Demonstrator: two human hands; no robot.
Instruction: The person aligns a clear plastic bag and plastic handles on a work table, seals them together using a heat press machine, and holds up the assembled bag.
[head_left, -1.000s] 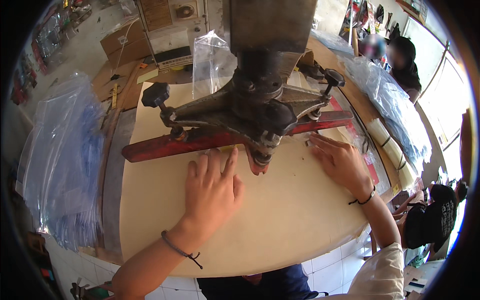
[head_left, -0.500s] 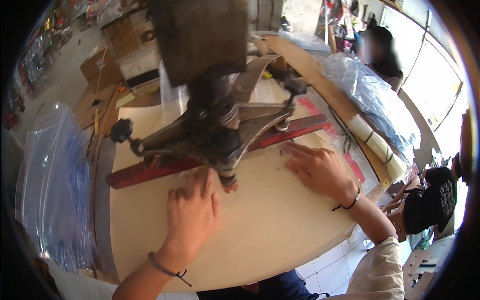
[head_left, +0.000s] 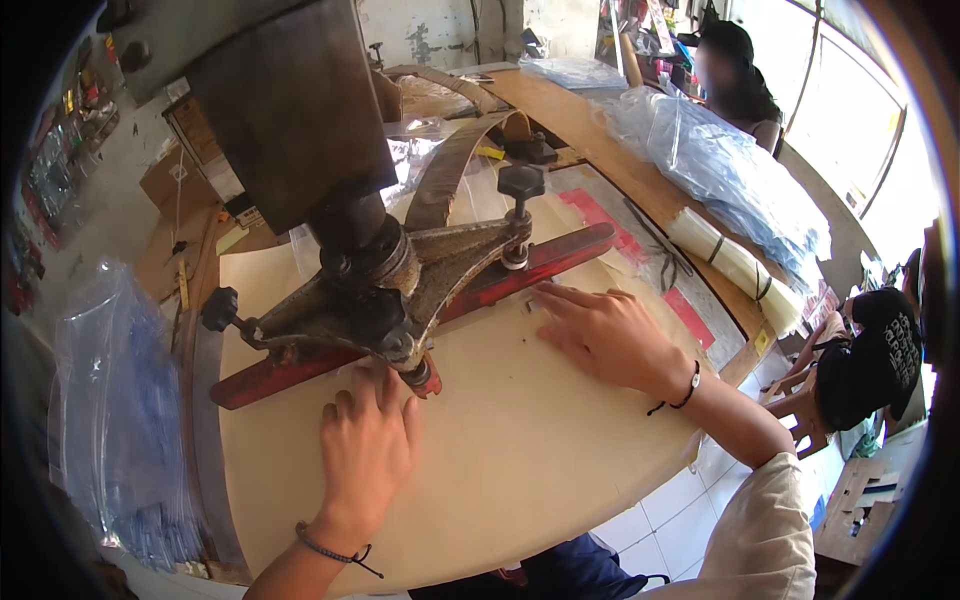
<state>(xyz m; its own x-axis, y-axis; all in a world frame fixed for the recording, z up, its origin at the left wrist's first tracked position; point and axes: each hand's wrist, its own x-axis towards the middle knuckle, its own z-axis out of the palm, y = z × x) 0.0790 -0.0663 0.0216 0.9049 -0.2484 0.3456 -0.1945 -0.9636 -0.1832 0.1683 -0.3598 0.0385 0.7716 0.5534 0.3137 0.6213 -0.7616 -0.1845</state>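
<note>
My left grip (head_left: 366, 452) and right grip (head_left: 612, 335) both released, resting on beige sheet (head_left: 490, 460) near red bar (head_left: 560, 256).

Bar (head_left: 570, 255) across sheet (head_left: 500, 470)

Beneath the press head (head_left: 345, 315), behind both hands (head_left: 368, 455), on the worktop (head_left: 550, 105). Left of the sheet, a bag stack (head_left: 120, 400); right, a bundle (head_left: 725, 260) before a bag pile (head_left: 710, 165).

Press column (head_left: 290, 110), 11 o'clock: top cut off by frame. Red bar (head_left: 545, 263): middle hidden behind bracket (head_left: 465, 262). Left hand (head_left: 368, 450), 7 o'clock: fingertips blurred, contact unclear. Specks (head_left: 524, 340) near centre: too small to identify. Sleeve (head_left: 760, 530), 5 o'clock; trousers (head_left: 580, 572), 6 o'clock: both cut by lower edge.
</note>
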